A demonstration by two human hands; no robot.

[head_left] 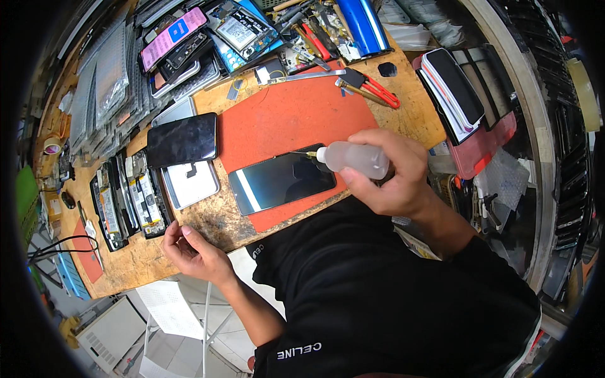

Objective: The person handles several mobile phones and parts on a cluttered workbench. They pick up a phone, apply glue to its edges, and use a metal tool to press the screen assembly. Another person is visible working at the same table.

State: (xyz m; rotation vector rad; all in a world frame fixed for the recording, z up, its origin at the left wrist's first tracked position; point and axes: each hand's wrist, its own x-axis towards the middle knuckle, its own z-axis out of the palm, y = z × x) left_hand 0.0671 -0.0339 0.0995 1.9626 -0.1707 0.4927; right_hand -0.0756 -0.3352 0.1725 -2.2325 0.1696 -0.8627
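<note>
My right hand point(387, 167) grips a translucent squeeze bottle point(359, 159) whose thin needle tip reaches the upper edge of a dark phone point(280, 179) lying on an orange mat point(271, 113). My left hand point(192, 249) rests at the front edge of the wooden bench point(220, 214), fingers loosely curled and apart, holding nothing visible. Left of the mat, a black phone point(181, 138) lies across a white panel point(192, 192). Beside these are opened phones point(142, 192) with exposed batteries.
Stacked bubble-wrap sleeves point(104, 75) and phone parts point(242, 34) crowd the back left. Tools point(315, 41), a blue cylinder point(362, 25) and red-handled cutters point(378, 91) lie behind. Stacked phones point(450, 91) sit right, cables point(60, 249) hang left, and a white stool point(170, 305) stands below.
</note>
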